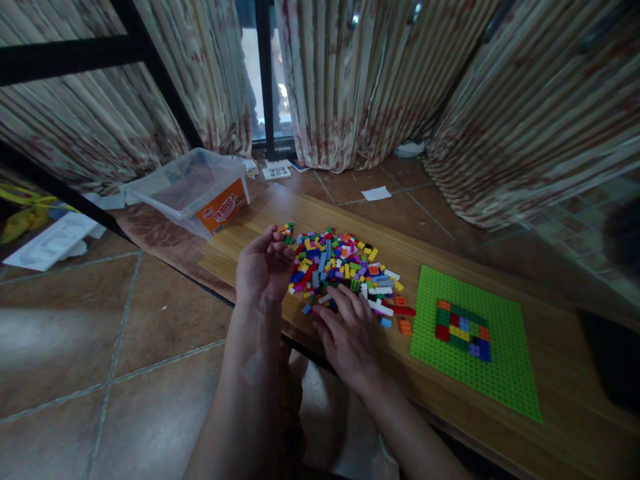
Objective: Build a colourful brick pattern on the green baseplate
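A heap of loose toy building bricks (pixel 327 263) in many colours lies on the wooden bench. At its left edge, my left hand (pixel 265 267) is turned palm up with fingers loosely curled, and no brick shows in it. My right hand (pixel 347 337) reaches over the near edge of the heap, palm down. Its fingers are apart and touch or hover just above the bricks; what lies under the fingertips is hidden. To the right, a green baseplate (pixel 475 390) carries a roughly square patch of coloured bricks (pixel 463 330).
A clear plastic bin (pixel 185 193) with an orange label stands at the bench's left end. Several orange bricks (pixel 405 327) and a red brick lie between heap and baseplate. A dark flat object (pixel 610 360) is at the far right. Curtains (pixel 360 87) hang behind.
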{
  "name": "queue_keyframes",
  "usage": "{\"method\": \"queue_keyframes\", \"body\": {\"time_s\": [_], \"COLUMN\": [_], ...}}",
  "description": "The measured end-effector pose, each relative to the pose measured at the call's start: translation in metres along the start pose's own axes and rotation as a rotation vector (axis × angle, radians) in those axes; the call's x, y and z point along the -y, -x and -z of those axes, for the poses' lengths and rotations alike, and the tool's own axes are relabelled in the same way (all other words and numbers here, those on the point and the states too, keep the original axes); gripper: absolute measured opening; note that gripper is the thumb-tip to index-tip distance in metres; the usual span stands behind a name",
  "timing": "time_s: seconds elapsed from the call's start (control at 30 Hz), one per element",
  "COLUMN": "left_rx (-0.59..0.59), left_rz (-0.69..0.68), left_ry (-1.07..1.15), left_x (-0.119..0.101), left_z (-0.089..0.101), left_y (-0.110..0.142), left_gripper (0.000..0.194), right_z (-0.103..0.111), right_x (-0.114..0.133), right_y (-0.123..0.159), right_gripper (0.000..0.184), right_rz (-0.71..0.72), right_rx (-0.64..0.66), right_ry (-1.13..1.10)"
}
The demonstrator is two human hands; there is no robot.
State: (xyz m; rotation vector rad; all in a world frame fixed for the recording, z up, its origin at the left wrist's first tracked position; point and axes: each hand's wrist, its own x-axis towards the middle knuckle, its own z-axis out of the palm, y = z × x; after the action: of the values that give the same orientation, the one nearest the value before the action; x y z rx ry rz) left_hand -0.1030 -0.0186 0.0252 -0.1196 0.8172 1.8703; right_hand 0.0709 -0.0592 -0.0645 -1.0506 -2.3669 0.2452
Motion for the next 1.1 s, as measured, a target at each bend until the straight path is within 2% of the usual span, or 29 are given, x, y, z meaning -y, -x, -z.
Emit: {"method": "queue_keyframes", "body": {"time_s": [0.3,0.4,0.67,1.1], "left_rx": [-0.009,-0.025,0.022,0.002], "left_rz": [0.007,0.010,0.021,0.024], "left_ry": [-0.001,0.002,-0.013,-0.022], "left_x": [0.000,0.000,0.000,0.001], "left_z": [-0.001,-0.002,-0.001,-0.005], "left_y": [0.001,0.001,0.000,0.002], "left_gripper": [0.012,0.012,0.012,0.016], "right_z": [0.005,0.006,-0.005,-0.004], "right_x": [-0.017,-0.015,0.012,0.013], "right_y": [-0.002,-0.003,-0.005,-0.007], "right_gripper": [0.019,0.023,0.026,0.012], "right_rz": [-0.087,-0.094,0.068,0.055], "right_rx": [-0.090,-0.120,0.011,0.076], "right_ry": [0.027,0.003,-0.003,-0.026]}}
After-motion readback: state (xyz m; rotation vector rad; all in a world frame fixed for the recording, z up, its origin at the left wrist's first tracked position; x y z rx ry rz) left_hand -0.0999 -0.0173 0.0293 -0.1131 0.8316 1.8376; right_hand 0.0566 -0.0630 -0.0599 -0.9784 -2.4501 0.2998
